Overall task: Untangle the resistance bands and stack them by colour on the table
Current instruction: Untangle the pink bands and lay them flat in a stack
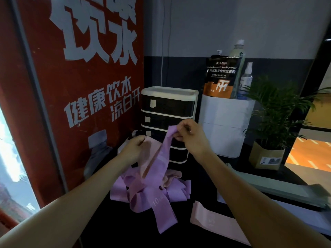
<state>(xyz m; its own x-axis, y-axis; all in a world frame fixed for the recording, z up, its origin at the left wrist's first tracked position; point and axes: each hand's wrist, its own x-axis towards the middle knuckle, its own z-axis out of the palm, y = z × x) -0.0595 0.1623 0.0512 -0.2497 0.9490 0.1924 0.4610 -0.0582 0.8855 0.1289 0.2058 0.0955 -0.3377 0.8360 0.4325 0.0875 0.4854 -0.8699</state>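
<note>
One pink band (215,223) lies flat below the right hand (189,135), seemingly the only one sorted. That hand pinches a purple band (163,151) lifted from the tangle (148,190) beneath; the left hand (133,149), just beside, grips a pink strip (149,151), so most untangling remains.

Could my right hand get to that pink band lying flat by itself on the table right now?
Probably yes: the pink band lies uncovered just below your right forearm, but your right hand is pinching a purple band and must release it first.

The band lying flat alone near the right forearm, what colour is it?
Pale pink band, clearest in the head view; the tangled ones are purple.
</note>
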